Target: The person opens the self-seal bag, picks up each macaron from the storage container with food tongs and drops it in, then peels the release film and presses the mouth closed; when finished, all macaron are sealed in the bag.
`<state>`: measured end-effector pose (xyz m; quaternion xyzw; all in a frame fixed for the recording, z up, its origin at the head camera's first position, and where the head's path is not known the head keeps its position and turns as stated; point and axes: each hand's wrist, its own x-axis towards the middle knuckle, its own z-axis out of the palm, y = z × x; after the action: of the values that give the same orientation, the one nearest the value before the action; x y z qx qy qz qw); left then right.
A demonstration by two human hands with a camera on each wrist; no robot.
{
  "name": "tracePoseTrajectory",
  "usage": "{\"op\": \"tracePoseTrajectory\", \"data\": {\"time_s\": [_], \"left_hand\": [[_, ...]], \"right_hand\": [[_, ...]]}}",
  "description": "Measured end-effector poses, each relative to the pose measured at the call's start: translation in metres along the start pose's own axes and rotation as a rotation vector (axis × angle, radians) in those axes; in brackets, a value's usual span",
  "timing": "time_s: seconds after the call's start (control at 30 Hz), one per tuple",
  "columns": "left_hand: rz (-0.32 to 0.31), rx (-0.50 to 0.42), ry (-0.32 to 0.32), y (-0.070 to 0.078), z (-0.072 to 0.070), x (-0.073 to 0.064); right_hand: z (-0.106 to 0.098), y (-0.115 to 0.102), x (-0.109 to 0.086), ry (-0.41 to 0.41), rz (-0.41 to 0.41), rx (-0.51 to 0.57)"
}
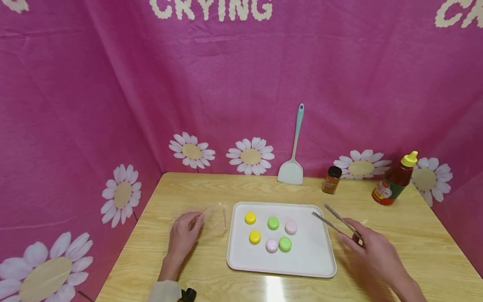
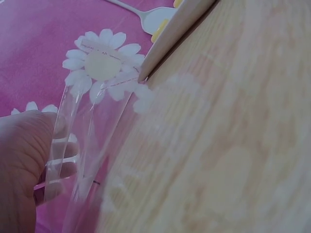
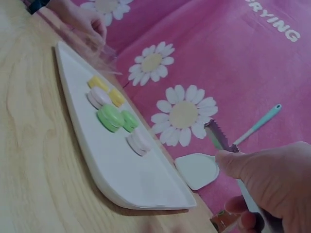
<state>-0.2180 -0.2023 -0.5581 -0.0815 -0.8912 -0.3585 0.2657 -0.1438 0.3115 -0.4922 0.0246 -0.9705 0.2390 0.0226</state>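
Near me, the table [image 1: 209, 272] has glossy wood grain; the tray [image 1: 311, 253] looks like smooth plastic, the macarons [image 1: 273, 222] glossy, the tongs [image 1: 341, 219] toothed metal, the film [image 2: 90, 141] shiny, crinkled plastic, the backdrop [image 1: 241, 84] matt, creased cloth.

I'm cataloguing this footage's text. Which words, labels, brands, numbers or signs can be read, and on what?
"CRYING": on the pink cloth, top of head and right wrist views.
"CR", cut off by the frame: same cloth, top right of head view.
Partial letter, cloth's top left: cut off, unreadable.
Label on yellow-capped bottle: too small to read.
Label on black-lidded jar: too small.
Red print on clear plastic: too blurred.
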Motion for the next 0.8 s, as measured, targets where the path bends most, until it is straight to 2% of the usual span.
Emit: {"op": "tracePoseTrajectory", "data": {"time_s": [0.17,0.4,0.53,0.8], "left_hand": [[0.017,0.011,-0.004,0.0,-0.001,-0.002],[0.032,0.021,-0.018,0.0,0.0,-0.001],[0.032,0.024,-0.032,0.001,0.0,-0.001],[0.007,-0.005,-0.072,0.001,0.0,-0.001]], "right_hand": [[0.009,-0.006,-0.002,-0.033,-0.015,0.007],[0.02,-0.011,0.001,-0.168,-0.063,0.039],[0.027,-0.012,0.001,-0.139,-0.105,0.005],[0.039,-0.012,0.002,-0.084,-0.138,-0.058]]}}
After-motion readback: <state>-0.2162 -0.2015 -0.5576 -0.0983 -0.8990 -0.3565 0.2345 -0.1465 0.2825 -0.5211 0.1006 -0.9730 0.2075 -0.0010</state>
